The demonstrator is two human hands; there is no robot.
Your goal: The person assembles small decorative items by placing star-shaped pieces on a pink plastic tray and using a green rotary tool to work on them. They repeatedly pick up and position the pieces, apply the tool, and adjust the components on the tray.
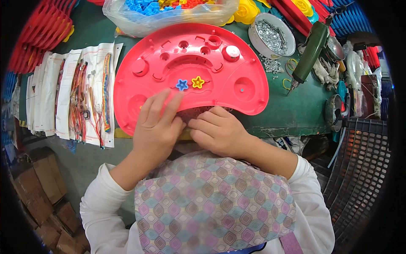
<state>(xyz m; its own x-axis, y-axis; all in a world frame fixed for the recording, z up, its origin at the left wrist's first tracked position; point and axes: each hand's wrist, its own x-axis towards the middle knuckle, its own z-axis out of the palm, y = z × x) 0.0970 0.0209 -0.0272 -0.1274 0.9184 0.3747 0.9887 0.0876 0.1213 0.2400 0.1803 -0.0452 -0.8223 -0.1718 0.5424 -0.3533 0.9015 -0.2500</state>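
A large red half-round plastic tray (237,63) lies on the green table, with round holes and recesses in it. A small blue star piece (182,84) and a yellow flower piece (197,82) sit side by side near its inner curve. My left hand (155,127) rests on the tray's near edge, fingers laid flat just below the blue star. My right hand (218,129) is curled against the tray's inner notch, fingertips meeting those of the left hand. What the fingers pinch is hidden.
Wire bundles on white sheets (80,93) lie to the left. A clear bag of coloured pieces (169,15) sits behind the tray. A round tin of screws (272,36) and a green electric screwdriver (311,53) are at right. Cardboard boxes (38,186) and a black crate (363,161) stand on the floor.
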